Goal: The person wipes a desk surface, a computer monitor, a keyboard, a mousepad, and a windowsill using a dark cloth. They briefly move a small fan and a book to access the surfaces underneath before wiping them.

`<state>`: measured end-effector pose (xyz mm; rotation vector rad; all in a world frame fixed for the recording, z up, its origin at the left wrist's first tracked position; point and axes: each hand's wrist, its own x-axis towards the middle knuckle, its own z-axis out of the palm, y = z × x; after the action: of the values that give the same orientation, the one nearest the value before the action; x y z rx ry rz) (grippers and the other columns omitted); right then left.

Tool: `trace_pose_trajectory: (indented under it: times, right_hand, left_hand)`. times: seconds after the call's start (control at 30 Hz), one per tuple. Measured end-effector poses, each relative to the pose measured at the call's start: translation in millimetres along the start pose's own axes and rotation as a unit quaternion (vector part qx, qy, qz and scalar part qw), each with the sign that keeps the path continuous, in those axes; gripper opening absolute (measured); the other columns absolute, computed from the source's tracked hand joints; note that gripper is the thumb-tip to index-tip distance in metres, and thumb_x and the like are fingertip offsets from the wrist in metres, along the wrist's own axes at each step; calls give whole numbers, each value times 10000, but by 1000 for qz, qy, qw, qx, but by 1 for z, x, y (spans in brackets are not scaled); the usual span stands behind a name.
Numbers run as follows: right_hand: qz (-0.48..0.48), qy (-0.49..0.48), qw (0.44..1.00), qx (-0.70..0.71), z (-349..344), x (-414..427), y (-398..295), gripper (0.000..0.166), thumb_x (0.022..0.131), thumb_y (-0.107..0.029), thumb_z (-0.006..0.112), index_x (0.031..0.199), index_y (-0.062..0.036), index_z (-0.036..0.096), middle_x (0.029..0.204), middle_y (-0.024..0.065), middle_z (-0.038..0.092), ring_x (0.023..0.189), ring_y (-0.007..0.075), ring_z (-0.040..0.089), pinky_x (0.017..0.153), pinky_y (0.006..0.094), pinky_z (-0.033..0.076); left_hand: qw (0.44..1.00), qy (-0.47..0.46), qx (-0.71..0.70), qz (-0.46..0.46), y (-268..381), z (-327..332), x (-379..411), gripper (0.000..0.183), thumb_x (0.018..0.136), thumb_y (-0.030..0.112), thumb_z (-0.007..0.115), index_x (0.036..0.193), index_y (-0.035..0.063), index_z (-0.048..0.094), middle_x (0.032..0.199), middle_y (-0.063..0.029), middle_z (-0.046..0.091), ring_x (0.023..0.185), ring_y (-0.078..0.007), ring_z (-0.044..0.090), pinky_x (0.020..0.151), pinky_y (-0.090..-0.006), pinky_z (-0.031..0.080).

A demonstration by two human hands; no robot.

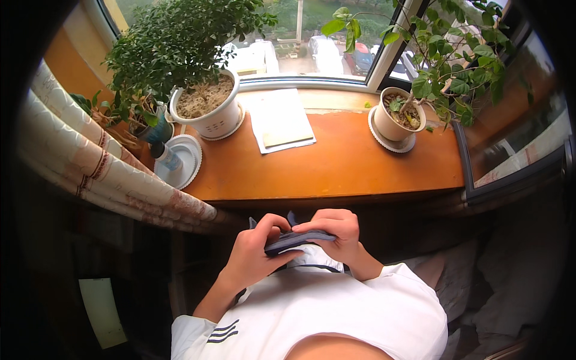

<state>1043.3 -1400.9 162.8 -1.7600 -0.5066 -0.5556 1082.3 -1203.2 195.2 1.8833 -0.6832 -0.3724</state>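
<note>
A dark blue, flat item [297,239], which looks like folded fabric, is held in front of my waist by both hands. My left hand [254,247] grips its left end, with the thumb beneath and the fingers bent over the top. At the other end my right hand [339,229] holds on, its index finger and thumb lying along the upper edge. The fingertips of the two hands nearly meet near the middle. A narrow blue flap [292,218] sticks up behind the fingers. The item's far side is hidden by my hands.
Beyond my hands runs an orange-brown wooden sill [279,175] bearing papers [281,117], a large potted plant [207,108] and a smaller potted plant [400,114]. A bottle [166,155] stands on stacked saucers [191,155]. A patterned curtain [117,153] hangs at left.
</note>
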Motion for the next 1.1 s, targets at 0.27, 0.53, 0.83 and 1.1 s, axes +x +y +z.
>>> trace_pose_trajectory:
  times: [0.27,0.53,0.83,1.1]
  right_hand:
    - [-53,193,966,-162,-74,-1,9,188,767,-144,777,848,20,736,646,69,640,545,174,601,482,256,443]
    - [137,295,870,-371,-73,17,19,255,872,-258,730,923,-9,749,668,26,483,599,122,464,552,246,349]
    - [214,-86,933,277,44,99,87,637,1010,-417,547,1465,10,421,1283,176,610,1139,225,628,936,318,510]
    - [390,176,868,-251,-1,89,344,601,917,-330,696,1390,-27,484,1292,197,594,1215,285,585,970,409,489]
  left_hand:
    - [987,-88,120,54,-40,-13,49,196,683,58,817,846,46,710,761,-75,633,726,-258,586,675,-336,468]
    - [961,-43,-254,-100,-60,-65,106,63,805,-11,759,850,-19,717,806,-4,678,713,-59,589,644,-218,465]
    - [956,-40,-269,-110,-104,-76,127,252,868,-35,701,1114,-17,653,982,-31,693,955,-112,639,874,-256,498]
    - [953,294,-69,6,-153,-162,139,300,865,-27,679,1163,-19,644,1061,-79,663,933,-141,643,837,-261,493]
